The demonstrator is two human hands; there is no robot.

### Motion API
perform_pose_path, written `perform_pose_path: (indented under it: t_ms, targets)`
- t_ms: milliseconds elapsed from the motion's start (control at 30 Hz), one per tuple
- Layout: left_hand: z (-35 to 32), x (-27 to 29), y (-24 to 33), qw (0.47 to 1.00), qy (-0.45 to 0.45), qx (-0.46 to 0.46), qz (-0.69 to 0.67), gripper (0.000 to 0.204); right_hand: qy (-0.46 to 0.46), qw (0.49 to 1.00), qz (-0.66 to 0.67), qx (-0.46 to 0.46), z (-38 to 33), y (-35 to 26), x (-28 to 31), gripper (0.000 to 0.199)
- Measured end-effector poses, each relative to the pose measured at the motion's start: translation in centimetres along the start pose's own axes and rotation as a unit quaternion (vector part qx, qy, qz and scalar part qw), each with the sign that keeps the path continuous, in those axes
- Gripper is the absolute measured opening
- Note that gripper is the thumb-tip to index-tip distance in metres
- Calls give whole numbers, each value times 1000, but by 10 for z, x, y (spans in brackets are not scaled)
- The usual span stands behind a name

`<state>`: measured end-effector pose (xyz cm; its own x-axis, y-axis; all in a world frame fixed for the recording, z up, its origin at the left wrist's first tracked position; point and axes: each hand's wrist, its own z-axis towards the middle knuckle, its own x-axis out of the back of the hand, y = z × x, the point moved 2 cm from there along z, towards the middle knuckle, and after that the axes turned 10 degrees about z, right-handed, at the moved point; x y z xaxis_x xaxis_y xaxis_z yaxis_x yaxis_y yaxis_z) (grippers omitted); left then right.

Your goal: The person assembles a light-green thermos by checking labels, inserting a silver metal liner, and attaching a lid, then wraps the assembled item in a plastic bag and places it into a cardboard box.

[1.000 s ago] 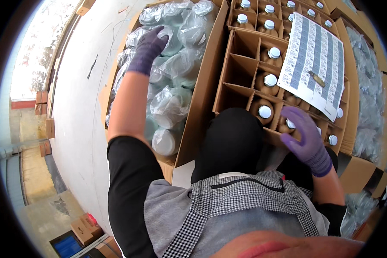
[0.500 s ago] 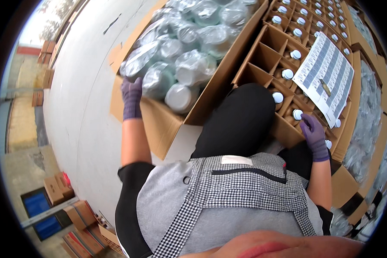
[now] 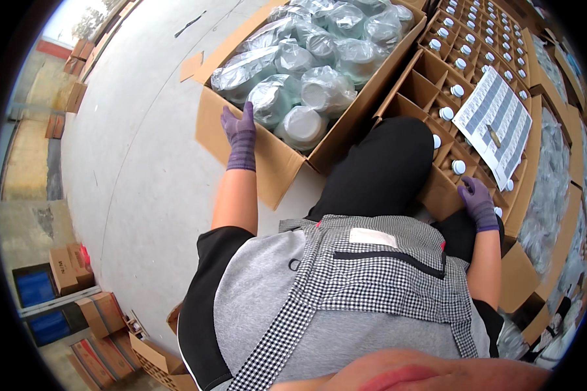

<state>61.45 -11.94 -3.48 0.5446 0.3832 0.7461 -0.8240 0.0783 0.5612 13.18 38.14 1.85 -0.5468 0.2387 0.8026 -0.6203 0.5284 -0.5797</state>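
My left hand, in a purple knitted glove, is at the near left wall of an open carton, thumb and fingers apart and nothing visible in them. Inside that carton lie several clear bottles or jars wrapped in plastic film. My right hand, gloved alike, rests at the near edge of a divided carton with its fingers slightly bent and apart. White-capped bottles stand in the cardboard cells, one just beyond my right fingertips. Several near-left cells hold no bottle.
A printed sheet lies over the bottle caps with a small marker-like object on it. More cartons with film-wrapped goods stand at the right. My knee is between the two cartons. Stacked boxes stand at the lower left.
The view has shifted, so the cartons sit further right and slightly higher. My left hand stays by the carton wall, its thumb and fingers more clearly apart. My right hand has barely moved.
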Motion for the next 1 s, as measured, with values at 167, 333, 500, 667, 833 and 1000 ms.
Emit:
perform_pose_path:
  t_ms: [167,333,500,667,833,1000]
  targets:
    - [-50,45,80,971,-161,-161,-70,26,63,990,-60,113,-8,-48,24,32]
    - [-64,31,76,903,-186,-357,147,35,-34,931,-99,348,-51,-244,65,36]
    - [-53,24,76,892,-267,-340,134,37,-101,875,-57,470,-87,-300,90,38]
    - [-70,33,77,902,-188,-389,-3,25,55,956,-70,281,-66,-194,112,38]
    - [-124,78,111,881,-140,-449,-47,20,281,952,-99,-67,-111,-2,132,48]
    - [-160,57,151,871,-311,-371,83,32,272,879,-115,-375,-179,123,136,51]
